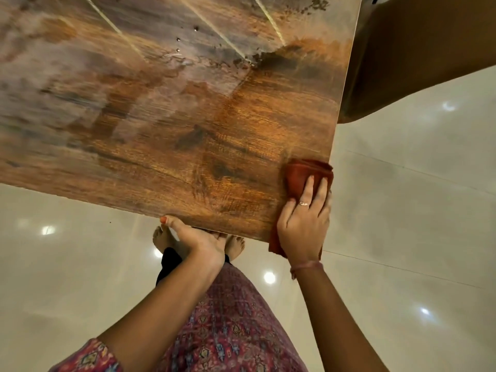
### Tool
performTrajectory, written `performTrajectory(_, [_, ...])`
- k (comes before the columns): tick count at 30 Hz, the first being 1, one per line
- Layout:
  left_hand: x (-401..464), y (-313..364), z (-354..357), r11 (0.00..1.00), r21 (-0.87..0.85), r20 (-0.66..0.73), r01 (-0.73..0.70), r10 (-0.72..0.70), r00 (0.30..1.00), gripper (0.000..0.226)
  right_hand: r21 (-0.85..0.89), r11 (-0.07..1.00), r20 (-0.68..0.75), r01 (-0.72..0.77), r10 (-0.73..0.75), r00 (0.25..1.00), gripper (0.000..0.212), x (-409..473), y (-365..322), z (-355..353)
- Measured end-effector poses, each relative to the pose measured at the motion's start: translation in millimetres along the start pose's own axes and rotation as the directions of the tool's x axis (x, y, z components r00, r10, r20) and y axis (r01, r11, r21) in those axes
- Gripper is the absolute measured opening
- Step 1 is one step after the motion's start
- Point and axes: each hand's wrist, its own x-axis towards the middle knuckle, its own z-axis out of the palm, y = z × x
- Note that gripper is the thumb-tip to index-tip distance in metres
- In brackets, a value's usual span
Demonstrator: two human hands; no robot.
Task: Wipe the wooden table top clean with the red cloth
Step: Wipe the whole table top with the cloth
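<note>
The red cloth (306, 174) lies folded at the near right corner of the wooden table (166, 124), its far part flat on the top and its near part hanging down past the table's edge. The right hand (304, 226) lies on top of it, palm down, fingers straight and spread, pressing the cloth against the wood; a ring shows on one finger and a thin band circles the wrist. The left hand (198, 237) grasps the near edge of the table to the left of the cloth, thumb lying on top of the wood with a painted nail, the fingers curled under the edge out of sight.

The table top around the cloth is a warm, dark-grained brown. Farther off it looks hazy and greyish, with streaks, a few droplets (188, 38) and a patch of dark specks (257, 56) near the far right side.

Below the table edge, two bare feet (236, 245) stand on a glossy pale tiled floor (402, 237) that reflects several ceiling lights. The person wears a patterned red garment (230, 326). A brown piece of furniture (418, 49), blurred, stands beyond the table's right edge.
</note>
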Motion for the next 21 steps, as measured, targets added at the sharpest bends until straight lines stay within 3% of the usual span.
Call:
performTrajectory(8, [1.7,-0.6,-4.8,0.999,0.030,0.059,-0.015,0.013,0.998,0.085,0.000,1.000,-0.014,0.007,-0.007,1.000,0.058,169.9,-39.5,-17.8])
performTrajectory(11, [-0.1,-0.8,-5.0,0.999,0.007,0.069,-0.037,0.037,0.997,0.083,-0.048,0.999,-0.022,0.014,-0.015,1.000,0.059,168.2,-51.6,-15.8])
performTrajectory(13, [-2.3,0.0,-3.6,0.999,-0.003,0.085,-0.042,0.042,0.995,0.081,-0.059,0.982,0.008,0.181,-0.181,0.983,0.059,124.4,-61.1,-7.1])
performTrajectory(17, [0.7,0.5,-6.4,1.000,0.006,0.128,-0.010,0.010,0.992,0.078,-0.060,0.812,0.147,0.581,-0.569,0.809,0.060,-1.8,-56.8,14.0])
performTrajectory(19, [0.7,3.5,-10.0,0.998,0.033,0.166,0.044,-0.049,0.985,0.085,-0.059,0.720,0.205,0.691,-0.669,0.715,0.060,-22.2,-33.9,12.7])
performTrajectory(21, [-2.1,5.5,-11.3,0.995,0.041,0.182,0.088,-0.094,0.979,0.088,-0.050,0.677,0.229,0.734,-0.708,0.668,0.059,-7.8,-15.4,5.7])
